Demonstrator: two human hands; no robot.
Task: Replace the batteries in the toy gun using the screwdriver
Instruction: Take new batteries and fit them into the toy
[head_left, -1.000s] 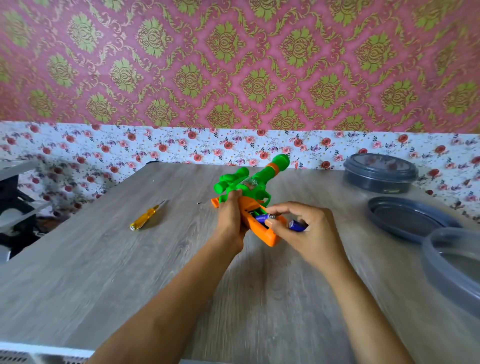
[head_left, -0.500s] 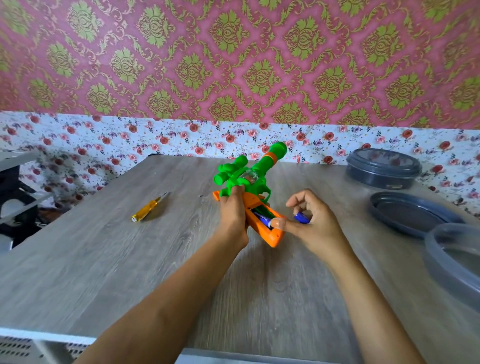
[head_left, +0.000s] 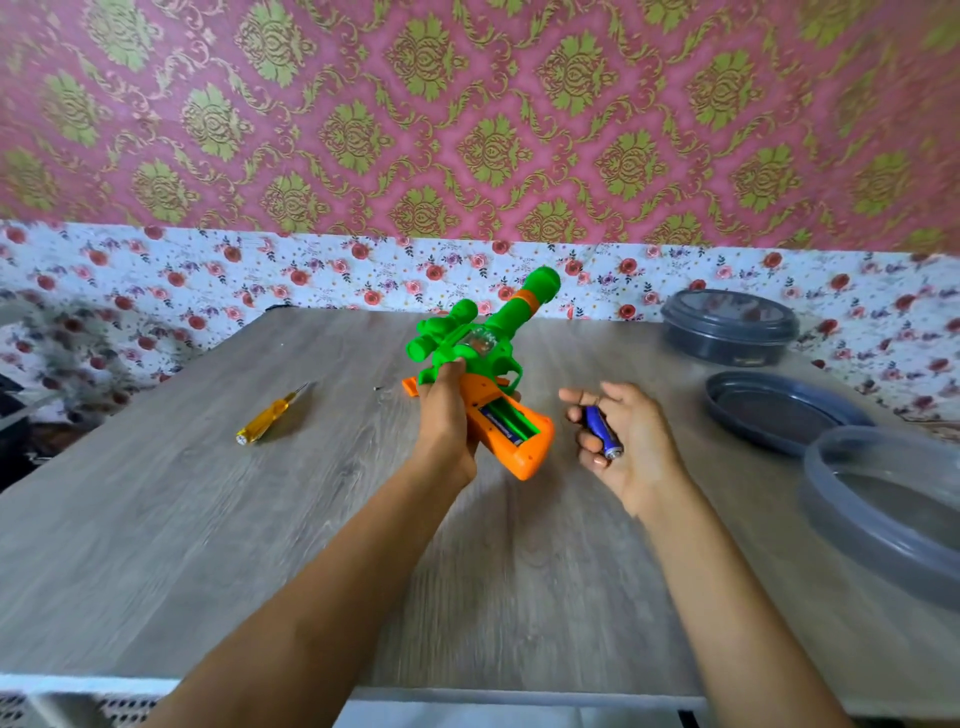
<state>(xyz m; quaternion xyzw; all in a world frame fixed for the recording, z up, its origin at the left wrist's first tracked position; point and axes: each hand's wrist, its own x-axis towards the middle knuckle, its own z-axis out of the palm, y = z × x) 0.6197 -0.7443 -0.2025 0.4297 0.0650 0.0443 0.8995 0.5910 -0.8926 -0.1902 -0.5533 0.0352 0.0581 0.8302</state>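
Observation:
A green and orange toy gun (head_left: 485, 343) is held above the middle of the wooden table, barrel pointing away. My left hand (head_left: 445, 415) grips it at the body. The orange handle's battery compartment (head_left: 511, 423) lies open and one blue battery sits inside it. My right hand (head_left: 621, 434) is to the right of the handle, apart from the gun, fingers curled around a second blue battery (head_left: 602, 430). A yellow-handled screwdriver (head_left: 270, 415) lies on the table to the left. A small orange cover piece (head_left: 410, 387) lies on the table behind my left hand.
A closed grey round container (head_left: 727, 325) stands at the back right. A grey lid (head_left: 779, 415) lies in front of it. A translucent round container (head_left: 883, 509) sits at the right edge. A tiny dark screw (head_left: 378, 387) lies near the cover.
My right hand has pulled away from the battery compartment to the right with a blue battery in it. The gun has tilted up slightly in my left hand.

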